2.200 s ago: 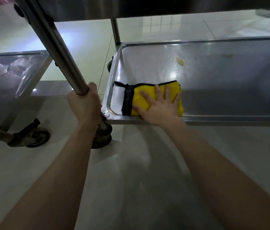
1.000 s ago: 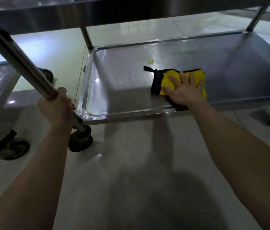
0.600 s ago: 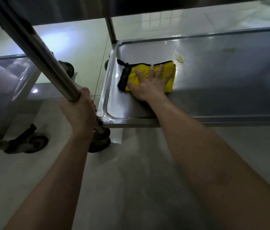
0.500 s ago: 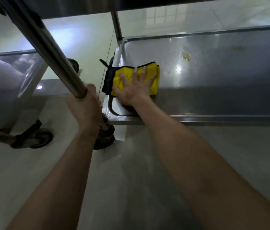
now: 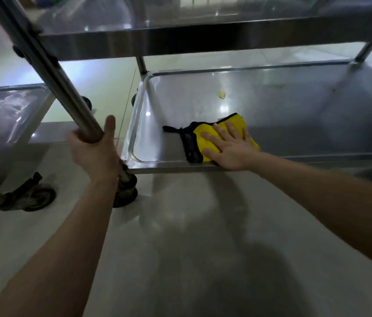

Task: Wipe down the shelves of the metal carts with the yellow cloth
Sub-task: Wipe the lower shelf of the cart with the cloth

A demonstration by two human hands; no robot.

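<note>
The yellow cloth (image 5: 237, 124), edged in black, lies near the front rim of the metal cart's bottom shelf (image 5: 294, 106). My right hand (image 5: 228, 147) presses flat on the cloth with its fingers spread. My left hand (image 5: 93, 149) is wrapped around the cart's front left leg (image 5: 50, 67), just above the caster. A small yellowish spot (image 5: 221, 94) sits on the shelf behind the cloth. Above, the cart's upper shelf (image 5: 203, 40) spans the top of the view.
A second metal cart's low shelf (image 5: 9, 110) stands at the left, with its caster (image 5: 29, 197) on the pale tiled floor (image 5: 180, 248). The caster (image 5: 125, 191) under the gripped leg sits beside my left wrist.
My right hand has slid the cloth from the shelf's far left corner to the right and toward the front rim. My left hand keeps its grip on the leg.
</note>
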